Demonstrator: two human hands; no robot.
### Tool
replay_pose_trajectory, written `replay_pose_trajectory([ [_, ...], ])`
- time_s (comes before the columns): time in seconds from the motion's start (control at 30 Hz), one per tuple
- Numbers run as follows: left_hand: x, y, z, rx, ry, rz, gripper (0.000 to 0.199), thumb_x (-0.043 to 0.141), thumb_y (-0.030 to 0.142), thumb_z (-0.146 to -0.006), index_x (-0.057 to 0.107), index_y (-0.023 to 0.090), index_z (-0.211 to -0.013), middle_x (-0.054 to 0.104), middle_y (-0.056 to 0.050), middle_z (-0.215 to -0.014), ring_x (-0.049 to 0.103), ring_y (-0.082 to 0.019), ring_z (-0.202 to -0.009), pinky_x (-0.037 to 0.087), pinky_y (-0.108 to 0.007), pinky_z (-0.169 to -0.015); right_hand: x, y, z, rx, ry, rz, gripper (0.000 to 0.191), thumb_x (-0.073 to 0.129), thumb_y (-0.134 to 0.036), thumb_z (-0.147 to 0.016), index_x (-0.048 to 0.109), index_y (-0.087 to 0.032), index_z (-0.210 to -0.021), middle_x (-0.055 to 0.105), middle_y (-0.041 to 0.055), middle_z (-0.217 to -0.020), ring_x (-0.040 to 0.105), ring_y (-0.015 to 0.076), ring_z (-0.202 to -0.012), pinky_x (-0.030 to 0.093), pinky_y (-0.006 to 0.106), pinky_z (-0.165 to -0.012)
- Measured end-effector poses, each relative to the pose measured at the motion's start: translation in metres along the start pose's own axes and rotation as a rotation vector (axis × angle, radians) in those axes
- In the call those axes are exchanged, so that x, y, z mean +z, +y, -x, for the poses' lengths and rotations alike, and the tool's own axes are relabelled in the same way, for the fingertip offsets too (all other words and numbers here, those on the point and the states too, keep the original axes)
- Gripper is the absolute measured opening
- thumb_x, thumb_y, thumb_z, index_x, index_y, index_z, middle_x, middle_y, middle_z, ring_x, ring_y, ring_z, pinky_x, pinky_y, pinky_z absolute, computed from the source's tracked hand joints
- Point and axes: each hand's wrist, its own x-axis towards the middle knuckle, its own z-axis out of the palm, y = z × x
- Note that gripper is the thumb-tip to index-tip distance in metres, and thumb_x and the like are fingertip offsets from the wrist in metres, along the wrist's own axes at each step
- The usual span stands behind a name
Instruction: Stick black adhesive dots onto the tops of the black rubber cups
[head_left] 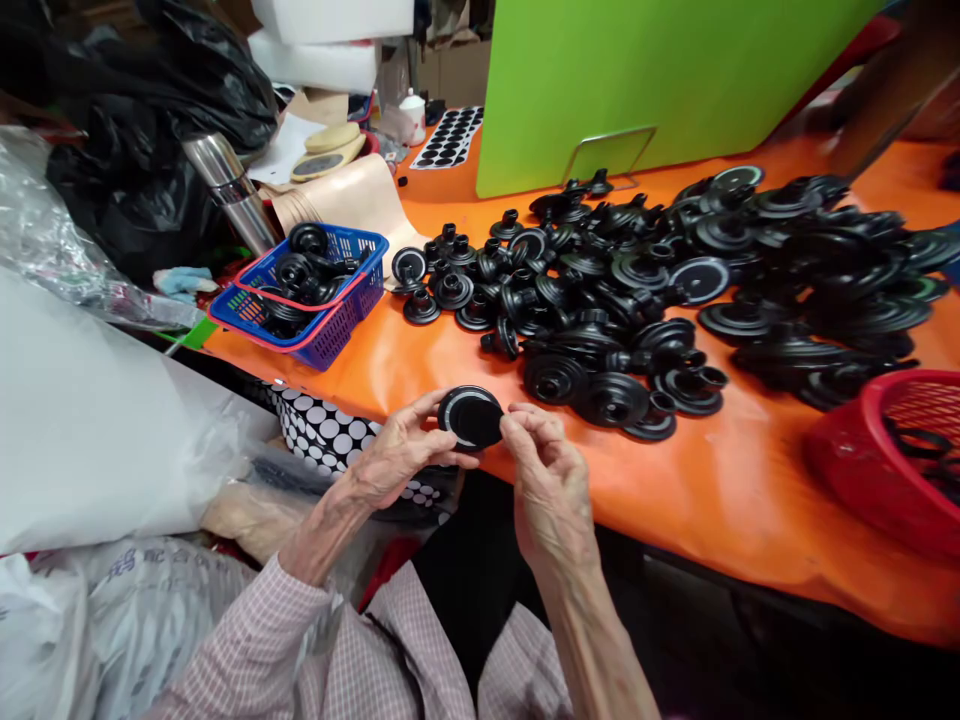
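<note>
The black disc (pixel 450 411) is at the front edge of the tabletop (pixel 405 350), gripped by the left hand (pixel 397 452). The right hand (pixel 553 480) appears to pinch the edge of a black round pad (pixel 480 424), which overlaps the disc's pale ring off-centre; seating appears incomplete. Beyond, similar black parts (pixel 553 379) lie piled; their completion status cannot be determined. A blue basket (pixel 337 335) contains more.

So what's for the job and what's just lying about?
Probably the job:
black disc in left hand, right hand at its edge
heaped black parts
sheet of black dots

Seemingly lying about:
steel flask
light-blue cloth
black bag
</note>
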Motion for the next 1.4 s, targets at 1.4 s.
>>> replay_pose_trajectory([
  [1.4, -0.001, -0.011, -0.002, 0.004, 0.125, 0.024, 0.042, 0.077, 0.024, -0.071, 0.064, 0.014, -0.110, 0.067, -0.010, -0.114, 0.069, -0.021, -0.092, 0.061, -0.030, -0.071, 0.020, 0.029, 0.007, -0.542, 0.164, 0.581, 0.007, 0.049, -0.022, -0.090, 0.050, -0.021, -0.084, 0.053, 0.0017, -0.083, 0.053, 0.0156, -0.079, 0.047, 0.030, -0.070],
])
